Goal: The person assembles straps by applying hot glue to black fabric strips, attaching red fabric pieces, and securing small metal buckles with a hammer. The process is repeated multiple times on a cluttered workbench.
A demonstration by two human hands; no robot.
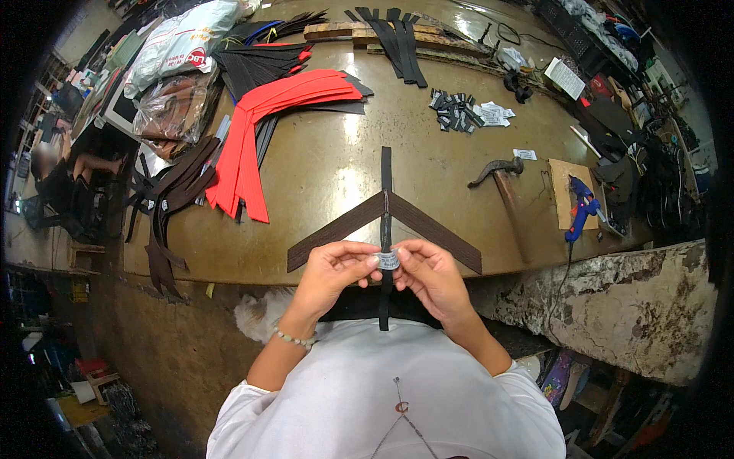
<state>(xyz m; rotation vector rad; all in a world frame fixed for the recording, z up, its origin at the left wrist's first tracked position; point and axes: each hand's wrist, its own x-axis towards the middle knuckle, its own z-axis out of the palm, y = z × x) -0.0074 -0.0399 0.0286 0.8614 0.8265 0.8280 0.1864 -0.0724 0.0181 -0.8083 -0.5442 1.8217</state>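
Between my two hands is a small white printed label (388, 262), pinched at its ends and lying across a narrow black strap (386, 167). My left hand (336, 277) has thumb and fingertips closed on the label's left end. On the other end, my right hand (434, 279) pinches with thumb and forefinger. The strap runs from the tabletop down past the edge toward my body. A dark brown ribbed V-shaped piece (432, 229) spreads to both sides of the strap, its point on the strap's middle. Whether the label wraps behind the strap is hidden.
Red strips (245, 153) and dark brown strips (172, 200) lie at left. Small black pieces (456, 112) and white labels (495, 115) are grouped farther back. To the right are a hammer (505, 187) and a blue glue gun (582, 205). A person (65, 172) sits far left.
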